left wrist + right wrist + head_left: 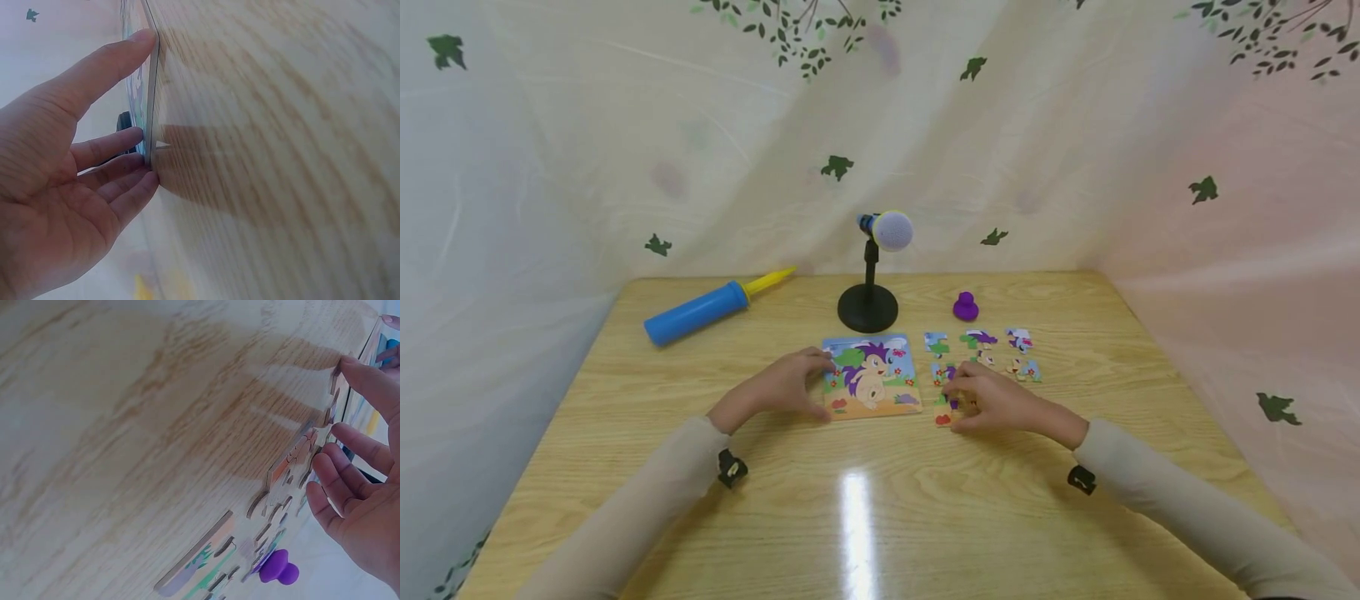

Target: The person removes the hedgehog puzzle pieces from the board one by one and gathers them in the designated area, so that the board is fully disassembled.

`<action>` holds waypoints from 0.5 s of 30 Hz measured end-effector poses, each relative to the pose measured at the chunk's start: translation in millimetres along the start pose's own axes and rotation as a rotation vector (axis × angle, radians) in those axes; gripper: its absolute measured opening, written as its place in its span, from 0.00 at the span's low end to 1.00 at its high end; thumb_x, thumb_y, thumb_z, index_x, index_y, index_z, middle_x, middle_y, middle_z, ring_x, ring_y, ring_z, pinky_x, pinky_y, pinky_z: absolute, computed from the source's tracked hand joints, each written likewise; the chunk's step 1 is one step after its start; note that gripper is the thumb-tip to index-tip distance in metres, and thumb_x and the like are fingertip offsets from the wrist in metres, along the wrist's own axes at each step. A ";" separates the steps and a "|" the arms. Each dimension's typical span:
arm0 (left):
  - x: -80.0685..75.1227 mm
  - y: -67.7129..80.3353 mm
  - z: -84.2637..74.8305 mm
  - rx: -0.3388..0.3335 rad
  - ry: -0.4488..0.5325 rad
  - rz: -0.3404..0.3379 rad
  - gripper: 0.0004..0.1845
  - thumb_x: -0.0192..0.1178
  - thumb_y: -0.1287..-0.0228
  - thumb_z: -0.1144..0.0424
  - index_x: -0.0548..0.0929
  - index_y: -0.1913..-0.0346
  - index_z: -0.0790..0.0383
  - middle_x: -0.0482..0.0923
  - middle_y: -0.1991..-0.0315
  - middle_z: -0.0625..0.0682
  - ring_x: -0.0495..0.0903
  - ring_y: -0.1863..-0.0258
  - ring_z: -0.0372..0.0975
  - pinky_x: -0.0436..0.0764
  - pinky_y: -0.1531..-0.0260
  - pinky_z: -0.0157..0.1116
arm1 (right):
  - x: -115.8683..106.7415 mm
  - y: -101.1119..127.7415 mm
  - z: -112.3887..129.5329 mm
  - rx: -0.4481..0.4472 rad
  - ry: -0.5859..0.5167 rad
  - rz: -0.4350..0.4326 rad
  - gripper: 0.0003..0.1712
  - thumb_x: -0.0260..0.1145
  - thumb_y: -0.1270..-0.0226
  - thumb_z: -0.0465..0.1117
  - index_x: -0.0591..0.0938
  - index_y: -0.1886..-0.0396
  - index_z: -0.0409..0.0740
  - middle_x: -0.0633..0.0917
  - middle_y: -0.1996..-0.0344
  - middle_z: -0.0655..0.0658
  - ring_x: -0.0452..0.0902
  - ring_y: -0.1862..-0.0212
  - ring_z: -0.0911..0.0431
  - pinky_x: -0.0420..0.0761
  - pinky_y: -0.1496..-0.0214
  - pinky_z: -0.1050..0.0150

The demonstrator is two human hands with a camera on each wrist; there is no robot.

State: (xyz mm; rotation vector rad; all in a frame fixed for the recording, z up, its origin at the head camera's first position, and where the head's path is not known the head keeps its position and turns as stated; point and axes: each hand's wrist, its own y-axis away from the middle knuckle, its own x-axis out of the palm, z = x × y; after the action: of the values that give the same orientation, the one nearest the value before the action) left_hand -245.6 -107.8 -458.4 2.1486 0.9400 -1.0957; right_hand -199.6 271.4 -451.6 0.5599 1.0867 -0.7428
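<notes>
A flat picture board [872, 379] with a purple-spined hedgehog lies on the table. My left hand [790, 383] is at the board's left side, thumb by the near corner and fingertips along the edge higher up, as the left wrist view also shows. To the right of the board lie several jigsaw puzzle pieces in rows, among them a top-left piece [936, 342] and a top-right piece [1019, 338]. Over the lower-left pieces is my right hand [996, 400], its thumb and fingertips touching a puzzle piece [943, 415] with a red patch. The hand hides part of the neighbouring pieces.
Behind the board stands a toy microphone [892, 232] on a round black base [867, 308]. A blue pump [696, 314] with a yellow nozzle lies at the back left. A small purple knob-shaped object [966, 307] sits behind the pieces. Cloth [745, 192] hangs beyond the table [760, 517].
</notes>
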 end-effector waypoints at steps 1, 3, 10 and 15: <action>0.0 0.3 0.0 0.003 -0.001 -0.002 0.44 0.79 0.49 0.46 0.76 0.30 0.60 0.65 0.24 0.61 0.63 0.24 0.58 0.64 0.26 0.56 | 0.0 -0.2 -0.1 0.000 -0.003 0.001 0.30 0.79 0.42 0.51 0.85 0.43 0.43 0.77 0.56 0.47 0.65 0.64 0.61 0.70 0.68 0.71; 0.5 0.9 0.3 0.011 0.001 -0.005 0.44 0.79 0.49 0.46 0.76 0.30 0.61 0.65 0.25 0.62 0.63 0.24 0.58 0.64 0.26 0.56 | -0.3 -0.5 0.0 0.002 -0.007 -0.001 0.29 0.79 0.42 0.51 0.85 0.43 0.43 0.78 0.55 0.46 0.67 0.63 0.60 0.70 0.67 0.70; 2.3 3.5 1.4 0.040 0.016 -0.029 0.46 0.78 0.48 0.45 0.74 0.28 0.61 0.64 0.24 0.62 0.61 0.23 0.59 0.63 0.26 0.58 | -10.6 -4.4 -0.6 0.002 -0.092 -0.053 0.30 0.79 0.41 0.46 0.83 0.41 0.37 0.80 0.50 0.40 0.76 0.52 0.50 0.80 0.55 0.58; -0.2 3.0 2.1 0.026 0.118 -0.087 0.39 0.74 0.40 0.49 0.73 0.28 0.60 0.61 0.23 0.64 0.60 0.23 0.61 0.63 0.27 0.60 | -19.2 -11.1 -2.8 -0.017 -0.138 -0.131 0.28 0.76 0.36 0.45 0.83 0.41 0.35 0.80 0.49 0.36 0.78 0.50 0.43 0.82 0.52 0.45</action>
State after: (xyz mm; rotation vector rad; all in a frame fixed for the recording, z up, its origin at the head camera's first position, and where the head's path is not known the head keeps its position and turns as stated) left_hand -244.3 -111.2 -459.0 2.2328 1.0867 -1.0360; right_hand -215.0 271.3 -435.3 0.4193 1.0076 -0.8732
